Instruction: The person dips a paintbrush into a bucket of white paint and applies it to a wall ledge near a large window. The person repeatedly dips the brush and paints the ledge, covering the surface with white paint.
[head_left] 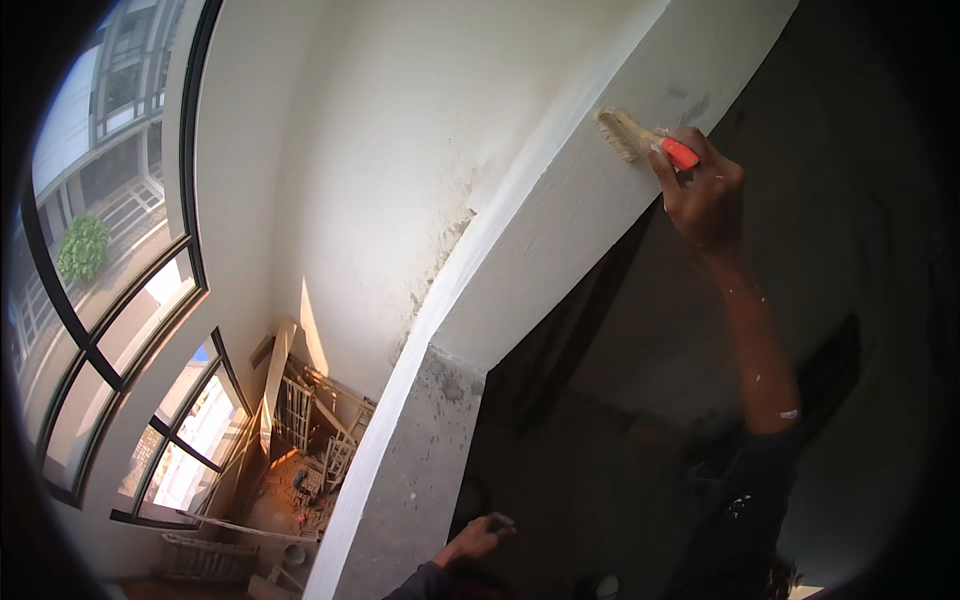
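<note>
While you look along it, the largest item is the white-painted wall (400, 150), running from the upper left down to a sharp painted corner edge (470, 260). Right of that edge sits the beam face (560, 230), white above and bare grey concrete (420, 470) below, with a dark unlit recess (620, 440) beyond it. At far left, a tall dark-framed window (130, 300) shows a neighbouring building and a green tree (82, 248). Far below, the floor (300, 480) carries wooden planks and rubble, partly sunlit.

Your right arm, paint-flecked with a dark sleeve at the elbow, rises from the lower right. Your right hand (705, 195) is closed around the orange handle of a paintbrush (645, 142); its pale bristles touch the white beam face near the top of the view. Your left hand (480, 538) rests against the grey concrete at the lower edge, fingers curled; you cannot tell whether it grips anything, as it is small and dim.
</note>
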